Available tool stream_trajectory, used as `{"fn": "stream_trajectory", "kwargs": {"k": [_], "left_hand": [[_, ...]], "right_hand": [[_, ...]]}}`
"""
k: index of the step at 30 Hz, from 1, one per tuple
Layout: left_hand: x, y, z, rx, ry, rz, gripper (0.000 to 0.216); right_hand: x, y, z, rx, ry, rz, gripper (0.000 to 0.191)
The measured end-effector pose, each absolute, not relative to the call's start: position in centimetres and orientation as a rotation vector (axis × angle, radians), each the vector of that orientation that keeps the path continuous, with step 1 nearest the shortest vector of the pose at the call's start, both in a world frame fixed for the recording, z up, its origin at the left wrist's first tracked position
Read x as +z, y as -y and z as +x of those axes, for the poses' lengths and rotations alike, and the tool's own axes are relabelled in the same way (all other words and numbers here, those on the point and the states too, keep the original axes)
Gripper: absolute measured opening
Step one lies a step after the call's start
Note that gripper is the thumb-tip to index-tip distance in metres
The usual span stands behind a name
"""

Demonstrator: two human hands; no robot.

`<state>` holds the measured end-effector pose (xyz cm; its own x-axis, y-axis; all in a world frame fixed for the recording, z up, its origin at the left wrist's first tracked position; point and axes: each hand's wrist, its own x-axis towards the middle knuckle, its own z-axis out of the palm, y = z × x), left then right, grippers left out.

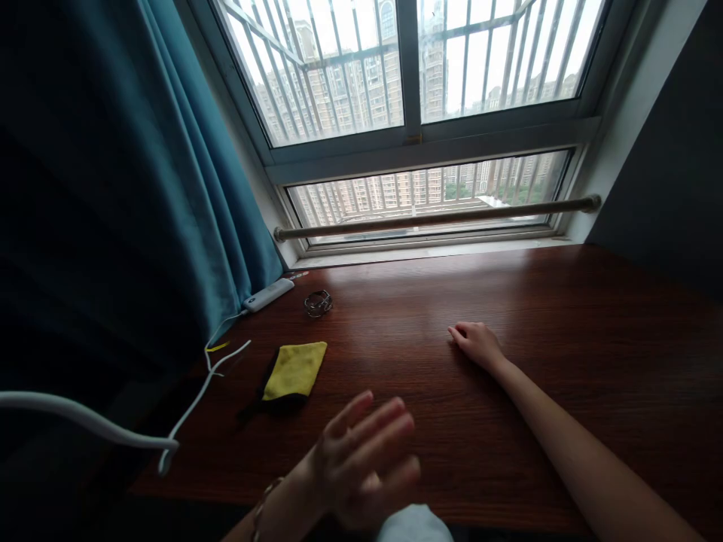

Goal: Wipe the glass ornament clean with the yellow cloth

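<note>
My left hand [361, 459] is raised over the near edge of the desk, its fingers spread and slightly blurred, with nothing in them. A bracelet circles that wrist. Further right, my right hand [477, 342] rests on the wooden desktop [407, 316] with its fingers curled under; whether anything is inside them is hidden. Beyond my left hand lies a folded yellow cloth [294, 370] with dark edging. Past the cloth sits a small dark coil [318, 303] that looks like wire or a bracelet. Neither hand touches these things.
A white power strip [269, 294] lies by the blue curtain [192, 165] at the left. White cables [195, 399] run along the desk's left side. A metal rail [440, 220] crosses the window at the back. Something white [415, 525] shows at the bottom edge.
</note>
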<state>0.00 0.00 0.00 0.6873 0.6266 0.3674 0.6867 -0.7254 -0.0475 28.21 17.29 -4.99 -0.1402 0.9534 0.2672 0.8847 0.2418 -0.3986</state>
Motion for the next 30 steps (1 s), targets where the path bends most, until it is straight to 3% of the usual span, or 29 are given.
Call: {"fn": "stream_trajectory", "kwargs": {"k": [3, 6, 8, 11, 15, 22, 27, 30], "left_hand": [[0.5, -2.1, -2.4, -0.493, 1.326, -2.371, 0.041], [-0.8, -4.3, -5.7, -0.287, 1.78, -1.884, 0.032], [-1.7, -5.2, -7.3, -0.089, 1.913, -1.771, 0.019], [-2.1, -6.3, -7.4, -0.029, 1.945, -1.764, 0.02], [-1.2, -8.2, -3.6, -0.209, 1.805, -1.94, 0.02], [-1.5, -13.1, 3.2, -0.332, 0.725, -2.727, 0.029], [-2.2, -13.5, 3.6, -0.614, 0.884, -2.899, 0.029], [-2.1, -12.9, 3.3, -0.709, 0.991, -2.995, 0.032]], "right_hand": [[-5.0, -17.3, 28.2, 0.195, 2.06, -1.682, 0.034], [-5.1, -17.2, 28.3, 0.192, 2.063, -1.676, 0.034], [-5.1, -17.2, 28.3, 0.191, 2.061, -1.668, 0.033], [-5.0, -17.1, 28.2, 0.193, 2.052, -1.648, 0.033], [-4.6, -16.8, 27.9, 0.224, 2.031, -1.591, 0.032], [-4.3, -17.0, 27.8, 0.519, 1.917, -1.442, 0.033], [-5.0, -17.0, 27.0, 0.503, 1.813, -1.47, 0.02], [-5.4, -16.4, 25.9, 0.484, 1.823, -1.449, 0.033]]}}
